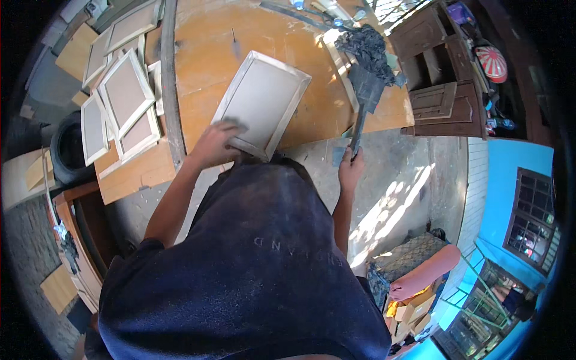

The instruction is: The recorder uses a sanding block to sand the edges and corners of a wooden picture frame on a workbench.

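A framed panel point(265, 96) with a pale wooden frame and a light grey face lies tilted on the brown wooden table point(207, 54). Its lower corner reaches the table's front edge, close to my shirt. My left hand point(216, 140) rests over the panel's lower left side. A blurred dark patch lies at its fingertips; I cannot tell whether it is something held. My right hand point(351, 168), beyond the table edge, is closed around the end of a long dark strip point(358, 128). That strip runs up to a dark flat piece point(365, 85) below crumpled black plastic point(366, 47).
Several similar framed panels point(127, 92) overlap at the left, past a dark bar point(168, 76). A tyre point(69, 146) stands beyond them. A thin upright peg point(233, 35) rises from the table. Wooden cabinets point(443, 108) stand at right. Behind are a pink bolster point(425, 272) and cardboard boxes point(411, 312).
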The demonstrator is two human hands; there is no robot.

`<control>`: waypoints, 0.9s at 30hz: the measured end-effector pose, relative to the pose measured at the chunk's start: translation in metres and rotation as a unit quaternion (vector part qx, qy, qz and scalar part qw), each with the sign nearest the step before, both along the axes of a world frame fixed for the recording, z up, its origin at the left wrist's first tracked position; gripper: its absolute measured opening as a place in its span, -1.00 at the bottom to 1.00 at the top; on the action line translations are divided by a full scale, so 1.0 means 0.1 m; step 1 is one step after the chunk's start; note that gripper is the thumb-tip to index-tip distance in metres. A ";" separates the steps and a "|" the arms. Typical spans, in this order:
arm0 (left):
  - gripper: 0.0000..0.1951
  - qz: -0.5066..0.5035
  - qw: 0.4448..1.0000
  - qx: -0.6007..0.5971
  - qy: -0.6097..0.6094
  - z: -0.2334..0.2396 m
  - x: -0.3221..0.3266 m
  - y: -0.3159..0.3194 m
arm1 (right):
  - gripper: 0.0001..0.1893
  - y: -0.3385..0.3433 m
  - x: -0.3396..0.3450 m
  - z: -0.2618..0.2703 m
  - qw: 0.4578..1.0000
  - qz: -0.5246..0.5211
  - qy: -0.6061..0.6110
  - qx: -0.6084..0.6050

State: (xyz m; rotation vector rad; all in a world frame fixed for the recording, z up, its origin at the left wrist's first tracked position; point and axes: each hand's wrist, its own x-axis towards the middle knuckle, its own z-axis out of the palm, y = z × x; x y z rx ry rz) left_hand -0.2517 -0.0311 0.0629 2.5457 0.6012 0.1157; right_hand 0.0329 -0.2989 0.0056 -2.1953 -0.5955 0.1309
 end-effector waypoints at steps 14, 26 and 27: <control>-0.63 -0.016 0.995 0.009 -0.097 -0.56 0.58 -0.32 | -0.75 0.03 -1.34 -0.10 0.992 -0.043 0.114 0.013; -0.59 0.029 0.985 0.032 -0.164 -0.62 1.24 -0.44 | -0.76 0.46 -1.48 -0.22 0.996 -0.049 0.074 -0.001; -0.53 0.056 0.985 0.073 -0.145 -0.69 1.40 -0.41 | -0.76 0.53 -1.50 -0.26 0.997 -0.050 0.058 -0.006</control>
